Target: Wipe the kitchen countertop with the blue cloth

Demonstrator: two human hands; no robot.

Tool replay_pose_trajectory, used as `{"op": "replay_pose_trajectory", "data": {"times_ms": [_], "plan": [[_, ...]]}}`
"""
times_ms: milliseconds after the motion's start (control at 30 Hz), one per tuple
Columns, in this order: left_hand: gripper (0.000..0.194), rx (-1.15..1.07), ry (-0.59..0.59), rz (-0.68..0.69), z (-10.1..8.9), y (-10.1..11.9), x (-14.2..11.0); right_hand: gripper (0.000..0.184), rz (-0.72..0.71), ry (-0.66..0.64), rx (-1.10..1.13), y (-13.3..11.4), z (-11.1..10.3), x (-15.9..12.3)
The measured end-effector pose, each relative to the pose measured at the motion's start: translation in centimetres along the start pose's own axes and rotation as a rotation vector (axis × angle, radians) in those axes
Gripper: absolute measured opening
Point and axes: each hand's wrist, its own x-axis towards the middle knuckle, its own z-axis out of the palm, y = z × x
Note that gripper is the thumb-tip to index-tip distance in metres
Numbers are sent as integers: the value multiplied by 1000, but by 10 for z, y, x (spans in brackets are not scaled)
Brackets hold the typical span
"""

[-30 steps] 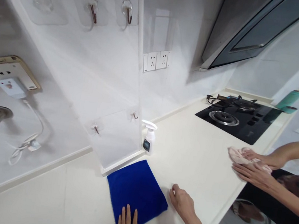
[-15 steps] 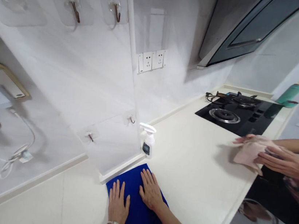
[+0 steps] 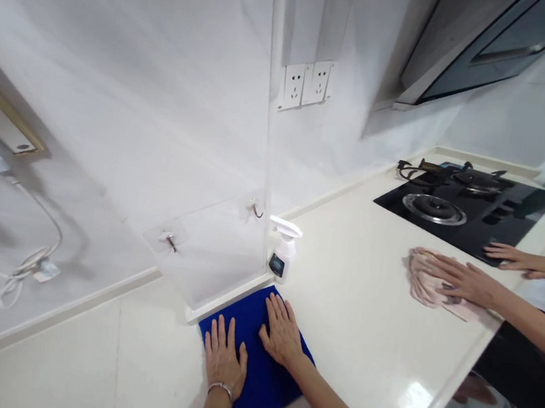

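Left grip (image 3: 226, 360), right grip (image 3: 283, 334) spread on blue cloth (image 3: 255, 392); spray bottle (image 3: 284, 254) beside, contents unclear.

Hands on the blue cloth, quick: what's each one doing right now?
Left hand: open, palm down on the blue square cloth, gripping nothing.
Right hand: open, palm down on the cloth too, gripping nothing.

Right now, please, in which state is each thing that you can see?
Blue cloth: spread flat
Left hand: open, flat on blue cloth
Right hand: open, flat on blue cloth
Spray bottle: upright
Pink cloth: crumpled, under another person's hand
Nearer burner: no flame visible
Double wall socket: nothing plugged in
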Motion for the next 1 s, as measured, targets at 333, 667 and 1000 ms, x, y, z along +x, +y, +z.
{"op": "replay_pose_trajectory", "data": {"times_ms": [333, 667, 1000], "plan": [[63, 48, 7, -9, 7, 10, 0, 65, -48, 32, -52, 11, 12, 13], [64, 19, -20, -43, 4, 18, 6, 66, 3, -17, -81, 9, 10, 19], [56, 19, -2, 24, 0, 9, -3, 61, -21, 13, -32, 13, 9, 5]]}}
